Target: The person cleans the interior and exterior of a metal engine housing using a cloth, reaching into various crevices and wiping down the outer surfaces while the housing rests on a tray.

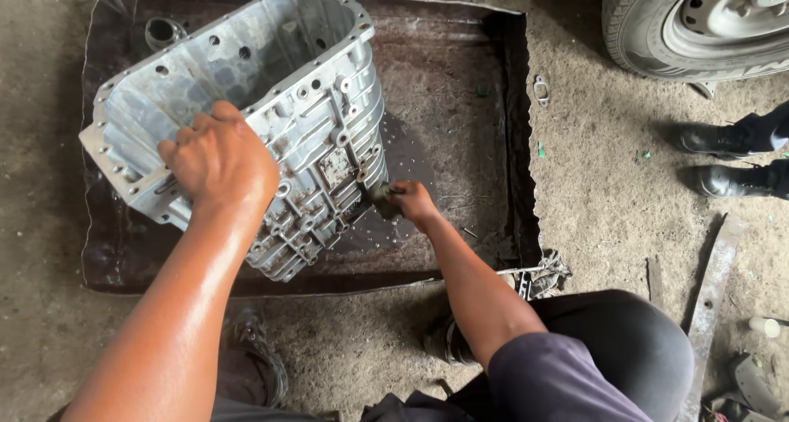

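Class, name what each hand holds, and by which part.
Left hand grips the metal housing by its flanged rim; right hand holds a small dark brush-like tool against its ribbed side.

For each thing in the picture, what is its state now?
Metal housing: tilted on its edge in the tray, open side up.
Left hand: grips the housing's rim.
Right hand: holds a small dark tool against the housing's ribbed side.
Tray: flat on the ground, wet and dirty.
Wheel: standing on the ground.

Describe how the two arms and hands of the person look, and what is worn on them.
Both hands, the left hand and the right hand, are bare, with no gloves, rings or watch visible. The forearms are bare too and look shiny. A dark grey-purple short sleeve covers the right upper arm.
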